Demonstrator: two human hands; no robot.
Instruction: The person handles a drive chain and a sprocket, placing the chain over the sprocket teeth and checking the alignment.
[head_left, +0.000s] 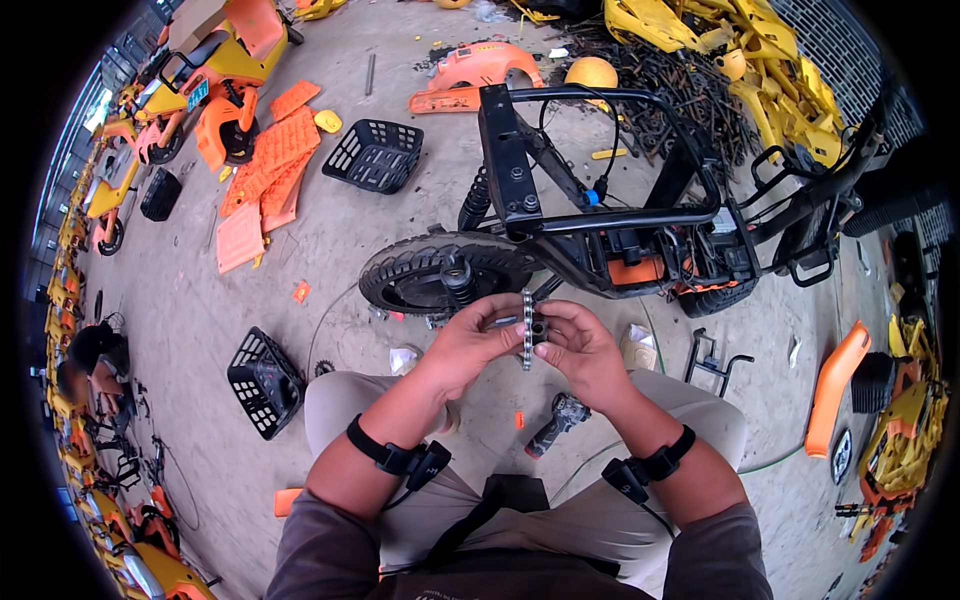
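Above my knees, both hands meet around a short length of silvery roller chain (527, 332) that hangs upright between them. My left hand (468, 345) is closed, its thumb and fingers pinching the chain from the left. My right hand (582, 350) is closed on a small dark metal piece (540, 327), pressed against the chain's right side; its exact kind is too small to make out. Just beyond my fingers stands the rear wheel (395, 272) of a stripped black scooter frame (620, 222). A grey cordless power tool (558, 425) lies on the floor between my feet.
Black plastic baskets stand at the left (265, 383) and farther off (373, 156). Orange panels (270, 170) lie on the floor. A black metal bracket (712, 365) and a long orange panel (836, 390) lie at right. Another person (100, 375) crouches at far left.
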